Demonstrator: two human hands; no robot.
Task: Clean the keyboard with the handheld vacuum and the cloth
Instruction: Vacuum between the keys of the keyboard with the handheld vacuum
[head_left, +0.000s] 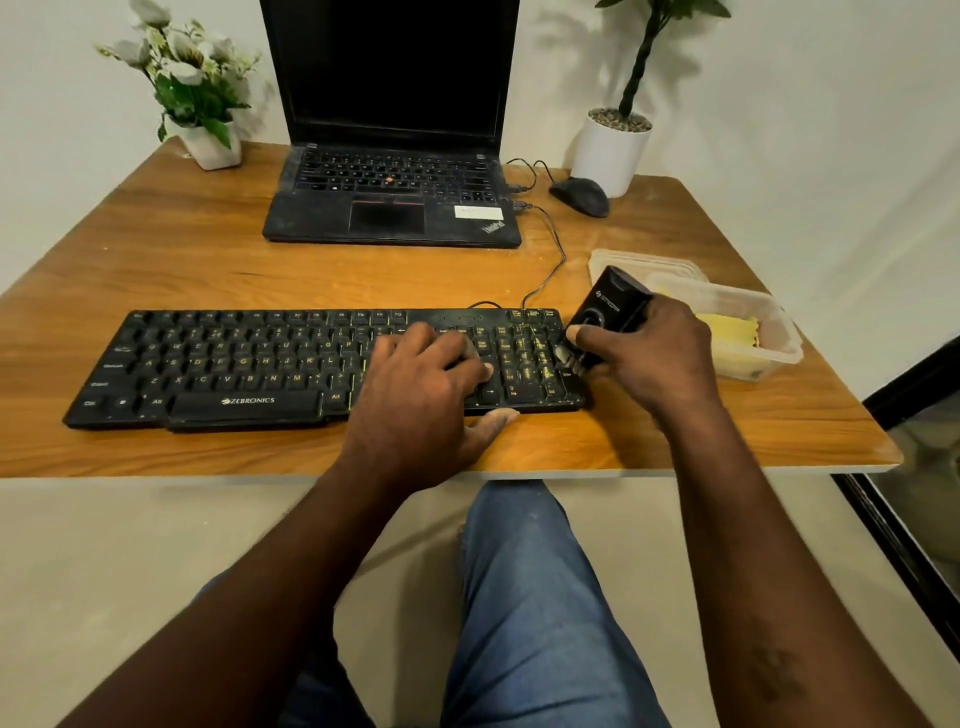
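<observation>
A black Zebronics keyboard (234, 364) lies along the front of the wooden table (208, 260). My left hand (421, 384) rests flat on its right part, fingers spread over the arrow keys, thumb at the front edge. My right hand (654, 353) grips a small black handheld vacuum (605, 306), whose brush nozzle touches the number pad at the keyboard's right end. A yellow cloth (727, 332) lies in a clear plastic container (779, 358) just right of the vacuum.
A black laptop (392, 208) stands open behind the keyboard, with a cable running to it. A black mouse (582, 195) and a white potted plant (610, 148) sit at the back right, a flower pot (210, 145) at the back left. A container lid (639, 260) lies behind the vacuum.
</observation>
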